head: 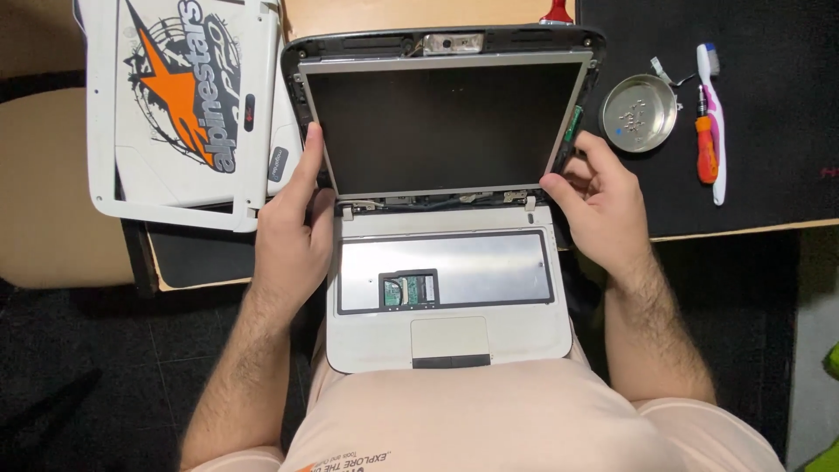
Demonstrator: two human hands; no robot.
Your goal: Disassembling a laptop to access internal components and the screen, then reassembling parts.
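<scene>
A partly dismantled white laptop [376, 345] rests on my lap, its keyboard gone and a bare metal tray with a small green circuit board [408, 289] showing. Its dark screen panel [441, 127] stands bare inside the black lid shell [367, 39]. My left hand [293, 232] grips the panel's lower left edge, thumb along the side. My right hand [599, 205] pinches the panel's lower right edge near the hinge.
A white screen bezel and a lid cover with an orange star graphic [175, 96] lie at the left on the wooden table. On a black mat [786, 122] at the right sit a round metal dish [638, 114], an orange-handled screwdriver [705, 144] and a toothbrush [715, 122].
</scene>
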